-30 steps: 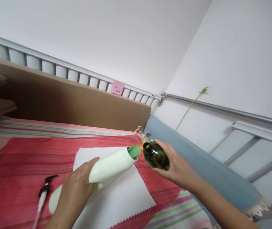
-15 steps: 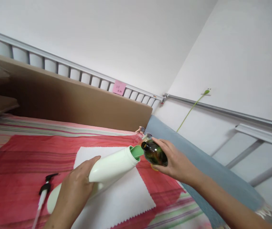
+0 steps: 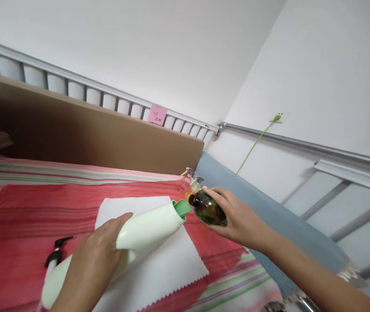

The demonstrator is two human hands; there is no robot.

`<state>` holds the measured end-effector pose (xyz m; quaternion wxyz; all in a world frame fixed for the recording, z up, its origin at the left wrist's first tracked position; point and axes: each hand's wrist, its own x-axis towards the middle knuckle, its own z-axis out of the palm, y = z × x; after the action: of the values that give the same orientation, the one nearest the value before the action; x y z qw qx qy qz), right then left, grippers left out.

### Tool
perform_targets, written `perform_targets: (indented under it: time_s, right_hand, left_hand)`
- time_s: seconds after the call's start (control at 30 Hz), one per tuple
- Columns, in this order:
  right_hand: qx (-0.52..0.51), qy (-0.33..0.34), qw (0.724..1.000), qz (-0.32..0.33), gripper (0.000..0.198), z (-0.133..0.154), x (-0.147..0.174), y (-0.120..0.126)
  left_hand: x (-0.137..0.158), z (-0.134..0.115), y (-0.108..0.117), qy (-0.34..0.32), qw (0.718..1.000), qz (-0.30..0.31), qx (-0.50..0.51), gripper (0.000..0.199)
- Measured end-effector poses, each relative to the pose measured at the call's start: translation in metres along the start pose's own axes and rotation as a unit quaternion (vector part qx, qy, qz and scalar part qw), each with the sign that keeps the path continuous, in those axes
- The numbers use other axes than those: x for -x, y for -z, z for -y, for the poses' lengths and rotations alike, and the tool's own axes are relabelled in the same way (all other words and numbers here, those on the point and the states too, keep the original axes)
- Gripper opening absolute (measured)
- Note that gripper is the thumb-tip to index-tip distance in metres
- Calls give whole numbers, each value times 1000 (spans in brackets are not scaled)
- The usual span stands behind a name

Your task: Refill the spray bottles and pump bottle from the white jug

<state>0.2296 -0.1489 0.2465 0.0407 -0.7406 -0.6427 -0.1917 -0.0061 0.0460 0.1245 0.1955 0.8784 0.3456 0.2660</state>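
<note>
Bottle neck (image 3: 194, 200) advanced toward green spout (image 3: 181, 208); openings now nearly meet.
Right hand (image 3: 237, 216) grips dark bottle (image 3: 209, 209); left hand (image 3: 95, 255) grips tilted white container (image 3: 149, 227) (contact at spout unclear).

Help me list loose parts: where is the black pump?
In the head view, the black pump lies lower left on the red cloth, beside the pale bottle in the left hand.

You face white walls (image 3: 159, 52) meeting in a corner; a slatted fixture (image 3: 109, 101), perhaps a radiator, runs behind a brown panel (image 3: 107, 138). On your right, a green cord (image 3: 253, 147) hangs from a socket (image 3: 283, 117).
</note>
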Motion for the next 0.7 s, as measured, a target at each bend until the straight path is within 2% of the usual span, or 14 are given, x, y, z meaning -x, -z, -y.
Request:
perform_targets:
  time_s: [0.7]
  right_hand:
    - [90,62,994,13,65,-3,-14,5]
  left_hand:
    - [-1,-1,-6,-3,1000,1,-24,67]
